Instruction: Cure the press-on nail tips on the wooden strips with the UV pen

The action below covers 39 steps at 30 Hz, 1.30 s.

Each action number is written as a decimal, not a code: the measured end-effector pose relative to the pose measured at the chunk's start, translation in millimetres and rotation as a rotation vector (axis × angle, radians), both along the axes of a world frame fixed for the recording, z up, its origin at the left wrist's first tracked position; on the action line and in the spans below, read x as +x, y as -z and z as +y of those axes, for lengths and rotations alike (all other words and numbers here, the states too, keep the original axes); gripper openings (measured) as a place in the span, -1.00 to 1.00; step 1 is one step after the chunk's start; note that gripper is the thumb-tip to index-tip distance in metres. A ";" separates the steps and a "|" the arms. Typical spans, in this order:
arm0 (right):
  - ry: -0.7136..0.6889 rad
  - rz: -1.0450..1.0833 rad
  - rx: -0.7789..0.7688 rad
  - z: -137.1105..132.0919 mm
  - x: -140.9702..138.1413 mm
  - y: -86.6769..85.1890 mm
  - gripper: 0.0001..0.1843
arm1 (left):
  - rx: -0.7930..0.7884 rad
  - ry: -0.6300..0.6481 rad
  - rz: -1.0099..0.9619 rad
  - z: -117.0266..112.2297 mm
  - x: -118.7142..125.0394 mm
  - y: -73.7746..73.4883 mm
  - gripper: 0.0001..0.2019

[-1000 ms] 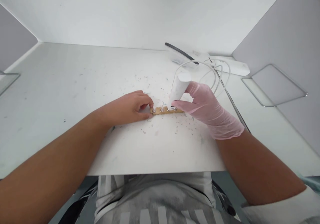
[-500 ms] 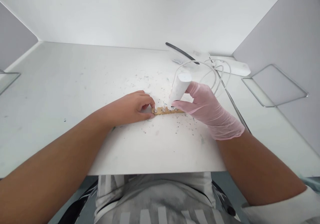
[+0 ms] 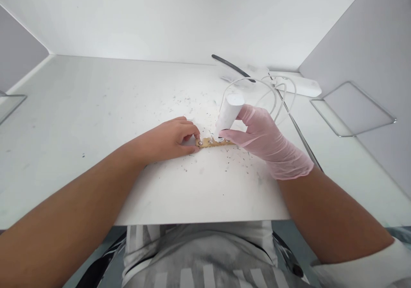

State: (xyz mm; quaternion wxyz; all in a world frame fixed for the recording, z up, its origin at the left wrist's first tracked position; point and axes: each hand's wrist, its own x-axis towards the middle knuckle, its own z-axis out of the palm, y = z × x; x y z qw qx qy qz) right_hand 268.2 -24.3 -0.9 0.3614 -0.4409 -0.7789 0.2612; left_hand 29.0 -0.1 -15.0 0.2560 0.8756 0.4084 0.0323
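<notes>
A narrow tan circuit strip [image 3: 214,142] with small shiny components lies flat on the white table [image 3: 96,108]. My left hand [image 3: 170,139], bare, pinches the strip's left end between thumb and fingers. My right hand [image 3: 261,136], in a pink glove, is closed round a white pen-shaped tool [image 3: 227,114]. The tool stands tilted, its tip down on the strip near the middle. A white cable [image 3: 257,84] loops away from it toward the back.
Small dark specks are scattered on the table around the strip. A white power strip [image 3: 298,87] and a dark thin tool [image 3: 233,67] lie at the back right. A wire frame [image 3: 353,110] leans against the right wall. The table's front edge runs just above my lap.
The strip and my left fingertips have shifted slightly right, leaving less of the strip showing between my hands. The white tool stays on it, nearly unmoved.
</notes>
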 end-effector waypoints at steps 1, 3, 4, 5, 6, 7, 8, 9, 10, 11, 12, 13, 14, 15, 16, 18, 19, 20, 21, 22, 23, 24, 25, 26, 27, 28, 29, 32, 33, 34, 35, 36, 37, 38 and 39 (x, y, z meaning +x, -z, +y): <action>-0.001 0.000 -0.001 0.3 0.0 0.0 -0.94 | 0.000 -0.002 0.000 -0.2 0.3 -0.1 -0.74; -0.007 -0.001 -0.005 1.0 0.1 0.3 -0.94 | 0.000 -0.001 0.004 -0.6 1.0 -0.5 -0.75; -0.011 0.000 -0.005 1.5 0.2 0.6 -0.94 | 0.002 -0.001 0.006 -0.8 1.4 -0.7 -0.76; -0.016 0.003 -0.004 2.0 0.4 1.1 -0.94 | 0.004 0.001 0.007 -0.9 1.8 -1.0 -0.78; -0.020 0.005 -0.002 2.4 0.6 1.6 -0.93 | 0.007 0.003 0.007 -1.0 2.2 -1.3 -0.79; -0.020 0.007 0.003 2.7 0.7 2.1 -0.93 | 0.009 0.006 0.007 -1.1 2.6 -1.4 -0.80; -0.020 0.006 0.006 3.0 0.9 2.5 -0.92 | 0.010 0.007 0.006 -1.1 3.0 -1.6 -0.80; -0.019 0.005 0.006 3.0 1.0 2.9 -0.92 | 0.009 0.008 0.004 -1.1 3.4 -1.6 -0.80; -0.016 0.003 0.007 2.9 1.0 3.1 -0.92 | 0.008 0.009 0.003 -1.1 3.6 -1.6 -0.80; -0.012 0.000 0.005 2.6 0.9 3.1 -0.92 | 0.005 0.009 0.003 -1.1 3.9 -1.5 -0.79; -0.008 -0.001 0.000 2.3 0.8 3.0 -0.92 | 0.003 0.008 0.000 -1.2 4.0 -1.4 -0.79; -0.005 -0.001 -0.004 1.9 0.7 2.9 -0.92 | 0.001 0.006 -0.002 -1.4 4.2 -1.3 -0.79; -0.001 -0.003 -0.009 1.6 0.6 2.7 -0.93 | -0.001 0.006 -0.005 -1.5 4.3 -1.1 -0.79; 0.002 -0.006 -0.011 1.3 0.5 2.5 -0.93 | -0.002 0.006 -0.008 -1.7 4.4 -1.0 -0.78; 0.002 -0.009 -0.012 1.2 0.5 2.4 -0.93 | -0.003 0.007 -0.011 -1.9 4.6 -0.8 -0.78; -0.001 -0.006 -0.007 1.2 0.5 2.3 -0.93 | -0.001 0.009 -0.016 -2.2 5.0 -0.2 -0.76; -0.006 -0.002 -0.007 1.4 0.5 2.2 -0.93 | 0.000 0.009 -0.018 -2.2 5.3 0.1 -0.76; -0.012 0.004 -0.007 1.6 0.5 2.0 -0.93 | 0.001 0.008 -0.020 -2.1 5.6 0.5 -0.77; -0.017 0.008 -0.007 1.8 0.4 1.8 -0.93 | 0.002 0.006 -0.021 -2.0 5.9 0.8 -0.77; -0.021 0.010 -0.007 2.0 0.4 1.5 -0.93 | 0.003 0.005 -0.023 -1.9 6.2 1.2 -0.78; -0.019 0.008 -0.004 2.1 0.3 1.3 -0.93 | 0.005 0.004 -0.024 -1.7 6.4 1.6 -0.78; -0.014 0.002 -0.004 2.2 0.2 1.1 -0.93 | 0.008 0.005 -0.026 -1.5 6.5 1.8 -0.78; -0.008 -0.001 -0.004 2.2 0.1 1.1 -0.93 | 0.013 0.007 -0.028 -1.3 6.6 2.0 -0.78; -0.003 -0.006 -0.006 2.3 0.1 1.3 -0.93 | 0.017 0.010 -0.030 -1.3 6.6 2.1 -0.79; -0.004 -0.006 -0.003 2.3 0.1 1.6 -0.93 | 0.021 0.011 -0.033 -1.3 6.7 2.1 -0.79; -0.010 -0.003 0.003 2.4 0.2 2.0 -0.92 | 0.024 0.012 -0.034 -1.3 6.7 2.0 -0.80; -0.019 0.000 0.010 2.5 0.4 2.5 -0.92 | 0.025 0.013 -0.034 -1.5 6.8 1.8 -0.80; -0.039 0.016 0.036 3.2 1.0 3.9 -0.91 | 0.030 0.016 -0.034 -2.2 7.5 1.7 -0.80; -0.040 0.018 0.039 3.4 1.2 4.3 -0.90 | 0.032 0.017 -0.036 -2.4 7.8 2.0 -0.80; -0.040 0.016 0.040 3.7 1.3 4.5 -0.90 | 0.034 0.019 -0.037 -2.5 8.0 2.3 -0.79; -0.038 0.013 0.042 3.9 1.3 4.6 -0.90 | 0.037 0.020 -0.038 -2.6 8.2 2.8 -0.79; -0.037 0.008 0.045 4.1 1.3 4.7 -0.90 | 0.039 0.022 -0.038 -2.6 8.4 3.2 -0.79; -0.035 0.004 0.048 4.3 1.2 4.7 -0.90 | 0.040 0.024 -0.037 -2.6 8.4 3.5 -0.78; -0.032 0.001 0.053 4.4 1.1 4.8 -0.90 | 0.041 0.025 -0.037 -2.5 8.5 3.6 -0.78; -0.031 0.000 0.059 4.4 1.0 4.9 -0.90 | 0.040 0.027 -0.037 -2.5 8.5 3.6 -0.77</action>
